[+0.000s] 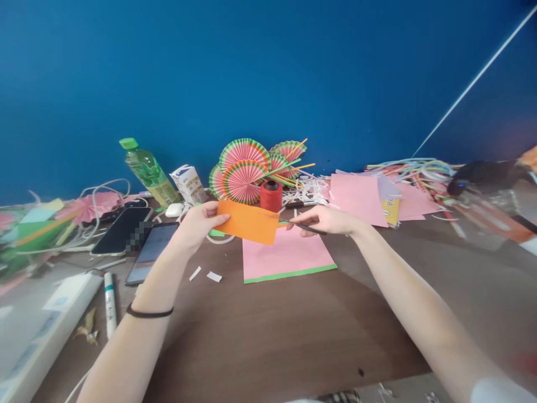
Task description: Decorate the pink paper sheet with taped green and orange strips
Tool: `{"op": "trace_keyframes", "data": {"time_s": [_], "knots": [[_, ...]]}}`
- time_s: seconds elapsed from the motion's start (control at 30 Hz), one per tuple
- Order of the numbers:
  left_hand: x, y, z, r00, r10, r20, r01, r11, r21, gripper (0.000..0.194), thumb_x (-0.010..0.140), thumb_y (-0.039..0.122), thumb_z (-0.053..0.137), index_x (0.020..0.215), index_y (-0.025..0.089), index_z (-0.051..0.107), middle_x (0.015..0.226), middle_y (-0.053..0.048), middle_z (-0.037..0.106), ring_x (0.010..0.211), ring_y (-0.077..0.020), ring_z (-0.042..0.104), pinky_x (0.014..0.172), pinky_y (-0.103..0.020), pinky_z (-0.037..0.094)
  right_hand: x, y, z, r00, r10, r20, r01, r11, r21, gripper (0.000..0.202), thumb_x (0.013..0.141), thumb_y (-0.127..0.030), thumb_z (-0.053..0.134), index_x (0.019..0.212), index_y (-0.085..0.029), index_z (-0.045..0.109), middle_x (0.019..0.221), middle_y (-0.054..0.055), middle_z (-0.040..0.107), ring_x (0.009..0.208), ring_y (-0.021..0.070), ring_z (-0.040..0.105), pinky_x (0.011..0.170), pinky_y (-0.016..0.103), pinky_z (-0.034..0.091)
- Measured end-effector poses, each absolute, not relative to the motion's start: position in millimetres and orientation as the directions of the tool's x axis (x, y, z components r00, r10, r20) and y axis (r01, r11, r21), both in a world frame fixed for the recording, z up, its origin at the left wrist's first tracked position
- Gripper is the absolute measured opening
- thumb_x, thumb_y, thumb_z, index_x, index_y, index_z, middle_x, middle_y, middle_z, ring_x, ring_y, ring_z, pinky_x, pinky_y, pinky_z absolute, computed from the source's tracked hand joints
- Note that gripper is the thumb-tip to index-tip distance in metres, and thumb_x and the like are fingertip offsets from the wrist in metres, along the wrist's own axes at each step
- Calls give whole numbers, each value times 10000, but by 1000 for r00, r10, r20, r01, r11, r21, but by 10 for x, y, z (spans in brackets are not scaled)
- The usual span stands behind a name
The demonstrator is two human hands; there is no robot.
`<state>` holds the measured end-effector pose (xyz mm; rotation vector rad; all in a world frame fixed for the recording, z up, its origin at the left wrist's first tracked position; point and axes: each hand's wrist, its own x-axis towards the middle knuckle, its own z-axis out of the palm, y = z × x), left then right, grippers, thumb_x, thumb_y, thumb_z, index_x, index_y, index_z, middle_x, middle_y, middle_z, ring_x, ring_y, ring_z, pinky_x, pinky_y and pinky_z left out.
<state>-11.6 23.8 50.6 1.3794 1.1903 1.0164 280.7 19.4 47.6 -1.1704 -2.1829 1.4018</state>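
My left hand (pixel 200 223) pinches the left end of an orange paper rectangle (pixel 247 221), held up over the table. In my right hand (pixel 325 220) is a pair of dark scissors (pixel 305 227), its blades reaching the right edge of the orange paper. Below and behind lies a pink sheet (pixel 285 260) with a green strip along its front edge. A red spool of thread (pixel 271 197) stands just beyond the orange paper, in front of several pleated paper fans (pixel 244 173).
At the left are a green-capped bottle (pixel 151 176), a small carton (pixel 188 183), two phones (pixel 121 230), a marker (pixel 109 305) and a white power strip (pixel 54 336). Pink sheets (pixel 361 196) and paper strips lie at the back right. Two white scraps (pixel 214 276) rest on the brown table (pixel 272 336).
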Motion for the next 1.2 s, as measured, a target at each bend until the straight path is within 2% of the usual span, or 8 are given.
{"op": "trace_keyframes", "data": {"time_s": [0.3, 0.5, 0.77, 1.0, 1.2], "knots": [[-70, 213, 539, 58, 998, -28, 136, 20, 991, 438, 497, 285, 768, 896, 137, 663, 804, -49, 701, 837, -223, 643, 796, -325, 500, 2828, 210, 431, -633, 758, -157, 478, 223, -850, 405, 675, -400, 619, 1003, -166, 660, 697, 13, 577, 643, 109, 470, 618, 243, 378], [-79, 229, 513, 30, 999, -30, 154, 25, 988, 384, 496, 308, 766, 827, 136, 675, 748, -50, 702, 776, -205, 652, 795, -321, 503, 2847, 226, 407, -634, 758, -151, 485, 238, -841, 420, 669, -434, 622, 997, -176, 664, 689, 10, 562, 641, 112, 464, 599, 243, 362], [-121, 278, 441, -26, 1000, -15, 188, 20, 982, 295, 516, 308, 745, 757, 148, 687, 749, -49, 705, 738, -208, 655, 751, -316, 521, 2849, 231, 390, -639, 754, -150, 474, 233, -849, 381, 695, -390, 608, 1000, -167, 658, 553, -29, 460, 527, 78, 368, 550, 237, 333], [-91, 259, 458, -2, 1000, -13, 158, 13, 987, 319, 482, 319, 765, 738, 145, 686, 722, -43, 698, 680, -179, 645, 714, -293, 515, 2827, 191, 441, -671, 722, -169, 422, 184, -888, 336, 712, -335, 577, 983, -150, 651, 549, -38, 434, 501, 64, 342, 503, 225, 288], [-47, 234, 436, 22, 1000, -5, 271, -2, 963, 297, 537, 346, 737, 757, 152, 688, 762, -43, 698, 660, -157, 629, 668, -263, 499, 2805, 203, 392, -661, 728, -180, 408, 147, -901, 358, 714, -297, 566, 1033, -156, 650, 595, -19, 508, 498, 60, 339, 503, 227, 308]]}}
